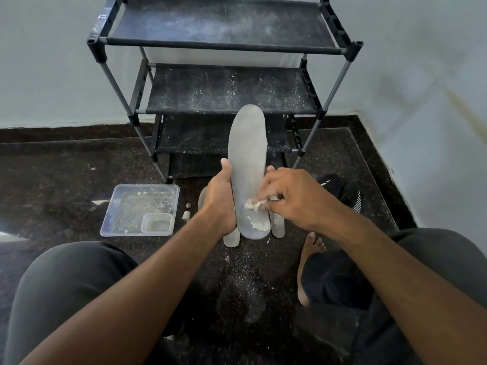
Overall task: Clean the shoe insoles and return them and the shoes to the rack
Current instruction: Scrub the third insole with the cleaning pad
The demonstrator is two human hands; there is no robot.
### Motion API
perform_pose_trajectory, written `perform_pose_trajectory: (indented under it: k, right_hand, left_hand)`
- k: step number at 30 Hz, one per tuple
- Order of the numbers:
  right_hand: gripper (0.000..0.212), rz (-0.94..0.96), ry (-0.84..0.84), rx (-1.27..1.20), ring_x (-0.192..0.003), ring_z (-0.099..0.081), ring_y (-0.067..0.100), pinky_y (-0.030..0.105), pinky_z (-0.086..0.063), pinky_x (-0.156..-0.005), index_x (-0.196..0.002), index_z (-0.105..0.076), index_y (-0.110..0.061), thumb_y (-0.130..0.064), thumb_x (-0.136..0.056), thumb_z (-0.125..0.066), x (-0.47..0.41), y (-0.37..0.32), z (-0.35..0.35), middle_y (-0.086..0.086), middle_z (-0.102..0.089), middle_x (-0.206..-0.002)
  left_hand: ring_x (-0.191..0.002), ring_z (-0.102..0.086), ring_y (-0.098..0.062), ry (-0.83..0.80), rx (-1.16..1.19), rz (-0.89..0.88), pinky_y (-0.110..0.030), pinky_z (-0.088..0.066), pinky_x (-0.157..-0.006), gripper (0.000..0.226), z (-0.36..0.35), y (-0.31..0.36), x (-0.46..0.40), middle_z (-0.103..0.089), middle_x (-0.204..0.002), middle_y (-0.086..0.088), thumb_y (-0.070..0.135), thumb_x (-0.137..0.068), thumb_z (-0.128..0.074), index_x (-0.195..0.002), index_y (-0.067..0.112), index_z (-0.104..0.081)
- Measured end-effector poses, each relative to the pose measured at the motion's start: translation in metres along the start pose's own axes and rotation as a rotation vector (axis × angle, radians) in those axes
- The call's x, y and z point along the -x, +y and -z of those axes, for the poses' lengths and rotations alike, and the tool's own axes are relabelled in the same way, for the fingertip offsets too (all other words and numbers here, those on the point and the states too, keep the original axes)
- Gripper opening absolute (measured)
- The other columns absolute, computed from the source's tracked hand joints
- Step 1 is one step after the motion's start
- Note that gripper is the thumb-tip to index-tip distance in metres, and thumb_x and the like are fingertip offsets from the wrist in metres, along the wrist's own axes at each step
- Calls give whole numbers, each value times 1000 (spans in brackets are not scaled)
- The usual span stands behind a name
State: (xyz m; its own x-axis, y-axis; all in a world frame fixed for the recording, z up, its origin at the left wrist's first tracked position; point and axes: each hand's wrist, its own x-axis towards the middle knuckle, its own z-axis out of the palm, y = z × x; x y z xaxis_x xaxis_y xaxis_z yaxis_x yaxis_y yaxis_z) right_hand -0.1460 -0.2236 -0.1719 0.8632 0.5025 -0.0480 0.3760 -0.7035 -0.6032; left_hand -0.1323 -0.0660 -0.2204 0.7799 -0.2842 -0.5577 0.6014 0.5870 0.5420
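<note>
Step in hand: wiping an insole. Person sits on the floor (79, 164) facing the rack (224, 88), knees either side of the work.

L hand (218, 204) grips the insole (246, 164) around its lower half, thumb on one edge, fingers wrapped to the other; toe end points up twd the rack, heel end low. R hand (292, 198) pinches a small crumpled wipe (253, 204) and presses it onto the insole face near the heel. White powdery residue (259, 225) clumps along the heel edge just below the wipe, so this insole isn't clean yet, by my read.

Other insoles (278, 225) lie on the floor under the held one, partly hidden; count unclear. Black shoes (340, 191) w/ white stripes sit on the floor to the right, beyond the R hand. Clear plastic tray (139, 209) to the left, a smaller tub (156, 222) inside its near corner. Rack shelves dusted w/ white specks, nothing on them.

Next move, prob: carry the wipe down over the heel to push the residue off, L hand keeping the insole braced. Then the remaining insoles; shoes and rack come later.

Writing/brands: none legible. Shoe markings are stripes only.
</note>
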Motion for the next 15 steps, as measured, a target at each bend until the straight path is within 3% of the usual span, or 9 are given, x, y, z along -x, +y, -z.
perform_pose_trajectory:
  k: [3, 8, 11, 13, 15]
  right_hand:
    - [15, -5, -104, 22, -94, -57, 2, 30, -48, -89, -98, -80, -21, -19, -83, -79, -3, -5, -7, -16, -66, -94]
    - [14, -66, -297, -98, -85, -62, -3, 13, -47, -77, -95, -81, -21, -17, -80, -82, 11, -3, 3, -15, -71, -93]
    - [16, -34, -150, -155, -80, -61, -3, 13, -47, -77, -95, -81, -20, -17, -80, -83, 9, -3, 7, -18, -68, -85]
    - [16, -34, -130, -77, -82, -60, -2, 22, -49, -83, -96, -81, -23, -19, -80, -82, 3, -3, 3, -21, -64, -84]
    - [15, -60, -241, -14, -83, -60, -2, 21, -48, -80, -96, -81, -22, -19, -81, -81, 1, -3, -2, -17, -68, -90]
  left_hand:
    - [-98, -74, -30, -5, 18, -13, -44, -61, -86, 74, -3, 2, 0, -74, -123, -20, 63, -107, -25, -118, 5, -70]
    - [-79, -66, -21, -42, 50, 26, -38, -60, -81, 90, -1, 2, -1, -76, -107, -14, 66, -106, -22, -88, 4, -85]
    - [-88, -74, -27, -41, 1, 18, -42, -64, -81, 83, -1, 0, -2, -76, -114, -16, 65, -106, -23, -109, 3, -78]
    - [-95, -74, -30, -36, 1, -2, -46, -62, -88, 77, -2, 0, -3, -74, -122, -19, 64, -107, -25, -124, 3, -69]
    - [-85, -71, -26, -31, 36, -6, -43, -60, -87, 81, -2, 2, -3, -76, -117, -17, 64, -107, -25, -115, 2, -76]
